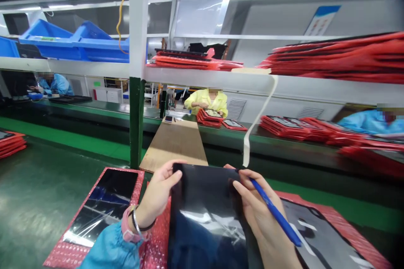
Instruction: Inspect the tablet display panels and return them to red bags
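A glossy black flat screen panel (208, 218) is held up in front of me, its face reflecting lights. My left hand (162, 187) grips its upper left corner, thumb on the front. With my right hand (257, 206) I hold the upper right edge, and a blue pen (277, 214) is tucked in that same hand, pointing down to the right. To the left, another black panel (107, 201) lies on pink bubble wrap (72, 256). At the right, a grey-faced panel (322, 235) rests on more red bubble wrap.
A white tape strip (257, 122) hangs from the shelf (195, 75) ahead. Red-wrapped stacks (341, 56) and blue bins (75, 42) sit on it. A brown board (176, 143) bridges toward the far bench, where a person in yellow (206, 101) works. A green post (135, 122) stands left of centre.
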The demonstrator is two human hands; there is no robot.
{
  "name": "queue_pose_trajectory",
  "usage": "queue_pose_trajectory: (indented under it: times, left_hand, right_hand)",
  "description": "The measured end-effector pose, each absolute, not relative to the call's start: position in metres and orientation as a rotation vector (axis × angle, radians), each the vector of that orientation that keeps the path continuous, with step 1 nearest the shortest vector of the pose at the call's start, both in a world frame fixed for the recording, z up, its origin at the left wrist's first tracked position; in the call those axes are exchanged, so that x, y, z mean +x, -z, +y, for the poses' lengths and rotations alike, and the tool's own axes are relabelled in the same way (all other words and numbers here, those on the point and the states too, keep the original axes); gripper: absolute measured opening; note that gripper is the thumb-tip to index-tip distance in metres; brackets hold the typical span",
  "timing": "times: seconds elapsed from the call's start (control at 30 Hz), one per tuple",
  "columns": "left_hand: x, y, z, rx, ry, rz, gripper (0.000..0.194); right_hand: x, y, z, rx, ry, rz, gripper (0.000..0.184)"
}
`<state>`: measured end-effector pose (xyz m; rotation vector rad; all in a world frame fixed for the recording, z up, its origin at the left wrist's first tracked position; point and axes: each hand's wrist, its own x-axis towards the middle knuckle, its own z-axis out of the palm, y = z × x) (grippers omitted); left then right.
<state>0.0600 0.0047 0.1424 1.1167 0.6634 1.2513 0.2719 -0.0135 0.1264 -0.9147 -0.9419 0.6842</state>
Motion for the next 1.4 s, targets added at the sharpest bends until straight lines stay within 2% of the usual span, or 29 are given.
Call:
queue_pose_trajectory:
  times: [0.2, 0.27, 0.37, 0.53, 0.67, 0.77, 0.93, 1.4]
  left_hand:
    - [0.039, -0.096, 0.042, 1.184, -1.089, 0.891, 0.027]
    - [0.034, -0.082, 0.050, 1.244, -1.038, 0.988, 0.024]
    - [0.034, -0.071, 0.058, 1.371, -1.010, 1.118, 0.022]
    - [0.052, -0.088, 0.060, 1.605, -1.147, 1.218, 0.032]
    - [0.096, -0.114, 0.059, 1.728, -1.101, 1.085, 0.016]
    - [0.139, -0.128, 0.062, 1.722, -1.045, 0.965, 0.019]
    - [0.175, -0.134, 0.065, 1.631, -1.003, 0.895, 0.023]
    - [0.165, -0.130, 0.063, 1.368, -1.024, 0.854, 0.022]
  right_hand:
    - [0.328, -0.133, 0.020, -1.024, -0.333, -0.773, 0.025]
    - [0.351, -0.132, 0.042, -1.093, -0.349, -0.758, 0.021]
    - [0.371, -0.128, 0.074, -1.196, -0.504, -0.794, 0.028]
    - [0.367, -0.118, 0.089, -1.178, -0.737, -0.892, 0.032]
    - [0.345, -0.111, 0.077, -1.030, -0.930, -1.008, 0.029]
    - [0.325, -0.106, 0.068, -0.910, -1.014, -1.056, 0.027]
    - [0.305, -0.099, 0.060, -0.768, -0.999, -1.039, 0.027]
    - [0.293, -0.090, 0.064, -0.724, -0.814, -1.038, 0.018]
